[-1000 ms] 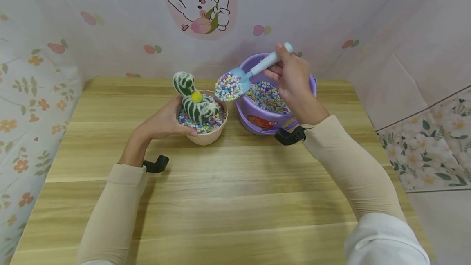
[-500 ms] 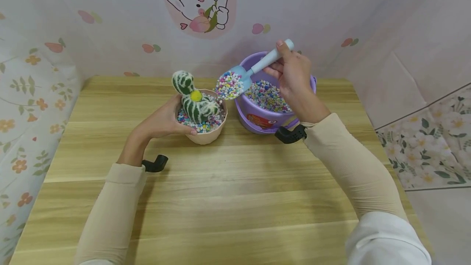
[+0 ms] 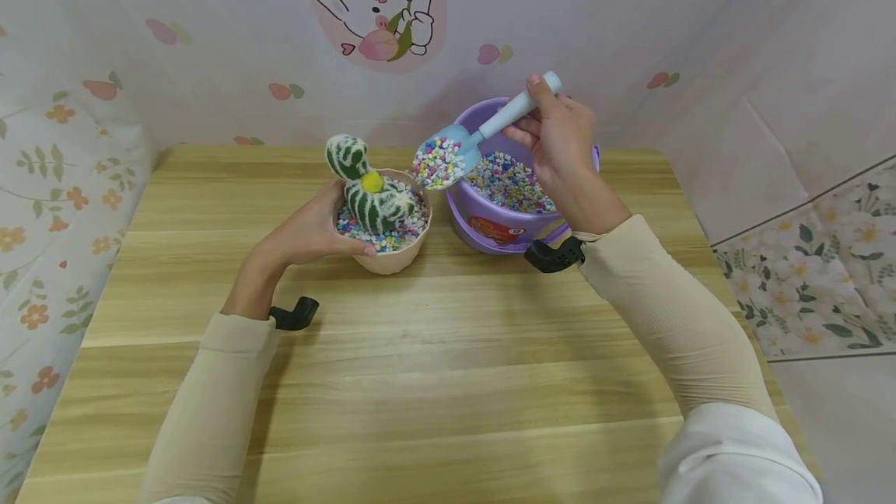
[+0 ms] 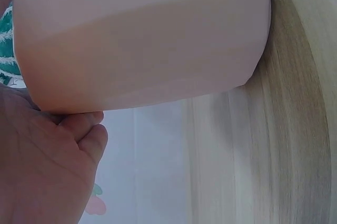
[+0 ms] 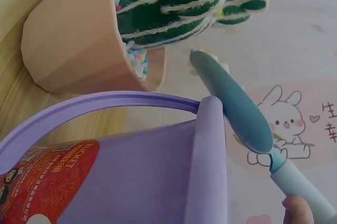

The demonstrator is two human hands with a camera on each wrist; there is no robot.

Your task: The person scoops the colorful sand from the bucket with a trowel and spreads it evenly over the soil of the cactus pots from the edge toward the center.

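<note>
A peach faceted flower pot (image 3: 393, 261) holds coloured pebbles and a green cactus (image 3: 374, 208) with white fuzz and a yellow ball. My left hand (image 3: 311, 228) grips the pot's left side, thumb along the front rim. In the left wrist view, fingertips (image 4: 87, 125) touch the pot wall. My right hand (image 3: 563, 142) holds the pale blue handle of a small shovel (image 3: 514, 111), whose blade bears a heap of mixed pebbles (image 3: 439, 162). The blade tip is close to the pot's right rim. Below the shovel, a purple bucket (image 3: 483, 212) contains more pebbles (image 3: 507, 181).
Pot and bucket stand side by side near the back of a wooden table (image 3: 420, 372). Behind them hangs a printed curtain (image 3: 560, 14) with a rabbit picture. The bucket's purple handle (image 5: 105, 100) arcs toward the pot in the right wrist view.
Several pebbles have spilled from the shovel's tip toward the pot's right side. The shovel has shifted very slightly. My left hand stays on the pot.
</note>
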